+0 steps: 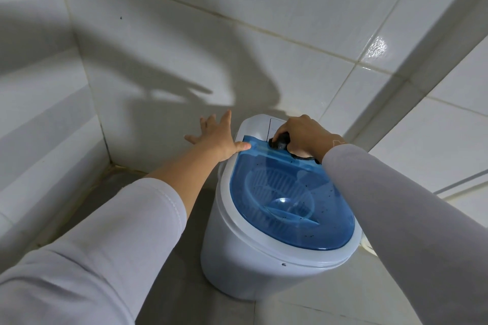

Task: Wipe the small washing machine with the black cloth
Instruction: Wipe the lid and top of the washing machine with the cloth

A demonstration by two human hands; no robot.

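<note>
A small white washing machine [245, 253] with a see-through blue lid [285, 192] stands on the floor in a tiled corner. Dark specks dot the lid. My right hand [301, 134] grips a bunched black cloth [281, 143] and holds it against the far edge of the lid, by the white control panel [260, 126]. A strip of the cloth trails out under my wrist. My left hand [215, 137] is spread with straight fingers at the machine's far left edge, its thumb resting on the lid's corner.
White tiled walls [237, 34] close in behind and to the left of the machine. A white frame edge [435, 42] runs diagonally at the right. The grey floor [184, 219] lies left of the machine, and my white sleeves fill the foreground.
</note>
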